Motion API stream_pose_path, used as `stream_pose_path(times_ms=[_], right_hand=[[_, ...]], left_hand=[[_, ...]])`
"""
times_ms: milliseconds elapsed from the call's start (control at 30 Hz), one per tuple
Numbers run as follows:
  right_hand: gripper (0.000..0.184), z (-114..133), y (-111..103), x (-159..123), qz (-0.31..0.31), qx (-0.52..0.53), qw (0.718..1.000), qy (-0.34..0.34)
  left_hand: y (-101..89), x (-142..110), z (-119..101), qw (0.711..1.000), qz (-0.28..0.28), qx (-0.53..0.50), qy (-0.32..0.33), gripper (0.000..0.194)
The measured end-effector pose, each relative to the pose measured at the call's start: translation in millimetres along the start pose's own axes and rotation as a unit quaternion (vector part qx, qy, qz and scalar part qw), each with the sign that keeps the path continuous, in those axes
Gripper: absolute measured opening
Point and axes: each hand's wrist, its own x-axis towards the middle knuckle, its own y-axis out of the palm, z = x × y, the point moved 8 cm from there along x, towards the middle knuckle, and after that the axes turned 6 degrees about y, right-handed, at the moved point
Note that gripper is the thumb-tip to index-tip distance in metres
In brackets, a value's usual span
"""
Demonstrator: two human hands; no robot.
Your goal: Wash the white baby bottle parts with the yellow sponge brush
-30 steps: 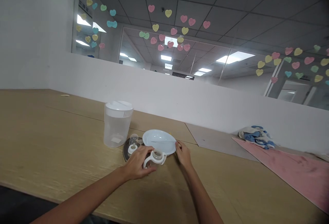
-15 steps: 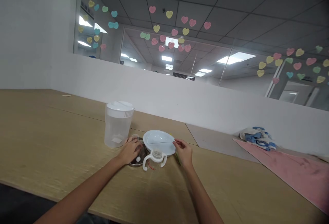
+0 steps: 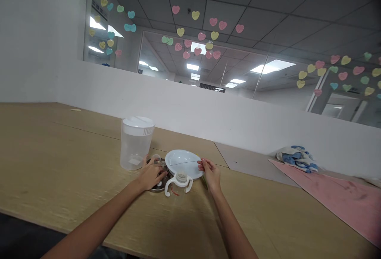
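Note:
My right hand (image 3: 210, 173) is closed in a pinch on one end of a thin dark rod-like thing (image 3: 186, 162), perhaps a wire or straw brush. It reaches left across the pale blue oval plate (image 3: 190, 168). My left hand (image 3: 151, 175) lies over a dark round metal dish (image 3: 157, 188), its fingers apart and touching small clear and white parts that are mostly hidden. In front of the plate stands a clear baby bottle (image 3: 177, 190) with a white two-handled collar (image 3: 178, 182) and red markings; its neck is uncapped.
A clear plastic pitcher (image 3: 135, 148) with a white lid stands left of the dish. On the far right, a blue-and-white crumpled cloth (image 3: 297, 159) sits beside a pink cloth (image 3: 336, 189). The wooden table (image 3: 74, 164) meets a white wall (image 3: 208, 112) at the back.
My right hand has shifted slightly left, raising the near end of the thin rod a little. My left fingers have spread somewhat over the dish.

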Motion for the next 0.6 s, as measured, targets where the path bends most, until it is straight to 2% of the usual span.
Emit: stream_pose_path(times_ms=[200,400,600], right_hand=[[0.041,-9.5,-15.5,5.7,-0.047,0.050,0.997,0.019],[0.039,-13.1,-19.1,7.0,-0.060,0.052,0.997,0.023],[0.040,-12.8,-20.5,7.3,-0.064,0.056,0.996,0.026]], left_hand=[[-12.9,-0.1,-3.2,0.999,-0.041,-0.024,-0.015,0.025],[-21.3,-0.1,0.5,0.993,-0.079,-0.029,-0.083,0.016],[-35.4,-3.6,5.0,0.984,-0.106,-0.022,-0.143,0.016]])
